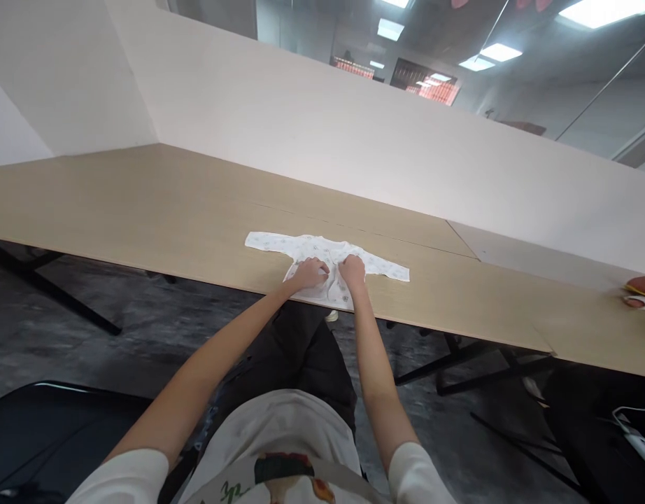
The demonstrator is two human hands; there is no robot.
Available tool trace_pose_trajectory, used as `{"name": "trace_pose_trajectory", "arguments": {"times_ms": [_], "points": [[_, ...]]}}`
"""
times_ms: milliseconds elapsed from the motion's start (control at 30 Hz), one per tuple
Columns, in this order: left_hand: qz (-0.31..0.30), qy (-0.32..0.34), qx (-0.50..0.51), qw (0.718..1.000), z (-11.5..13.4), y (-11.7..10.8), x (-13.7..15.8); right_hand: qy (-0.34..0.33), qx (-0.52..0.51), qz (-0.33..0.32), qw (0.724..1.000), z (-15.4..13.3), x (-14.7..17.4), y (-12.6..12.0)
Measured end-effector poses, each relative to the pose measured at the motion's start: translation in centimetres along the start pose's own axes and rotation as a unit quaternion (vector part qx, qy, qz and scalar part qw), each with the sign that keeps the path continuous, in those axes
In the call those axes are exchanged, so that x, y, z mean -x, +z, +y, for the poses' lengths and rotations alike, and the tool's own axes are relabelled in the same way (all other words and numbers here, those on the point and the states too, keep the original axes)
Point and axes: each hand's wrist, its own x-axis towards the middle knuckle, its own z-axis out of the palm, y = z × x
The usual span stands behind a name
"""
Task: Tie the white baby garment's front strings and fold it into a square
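A small white baby shirt (322, 246) with a sparse print lies on the table near its front edge, its sleeves spread to either side. My left hand (310, 274) rests on the left part of the shirt's front, fingers bent and closed on the cloth. On the other side of the front, my right hand (352, 271) is curled, with the fabric pinched under its fingertips. Between the two hands the cloth is wrinkled along the middle. The fingertips are partly hidden.
The long wooden table (144, 203) runs along a white partition (301, 119) with glass above it. A brown and yellow item (642, 288) lies at the right end. Black chairs stand below left (54, 434) and right (590, 413).
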Motion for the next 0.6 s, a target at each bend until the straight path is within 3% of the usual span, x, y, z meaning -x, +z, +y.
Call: {"name": "trace_pose_trajectory", "arguments": {"times_ms": [100,233,433,600], "points": [[-0.05,-0.048,0.008,0.998,-0.1,-1.4,-2.9,-0.02,-0.018,-0.017,1.0,-1.6,-2.8,0.2],[0.009,-0.148,-0.002,0.989,-0.3,-2.5,-6.7,0.012,-0.037,-0.05,0.998,-3.2,-5.3,1.8],[0.06,-0.1,0.053,0.992,-0.9,-0.3,-8.5,0.041,-0.129,-0.011,0.991,-1.6,-6.5,3.6],[0.111,-0.074,-0.019,0.991,-0.9,1.9,-8.3,0.089,-0.299,0.1,0.945,0.7,-7.0,4.4]]}}
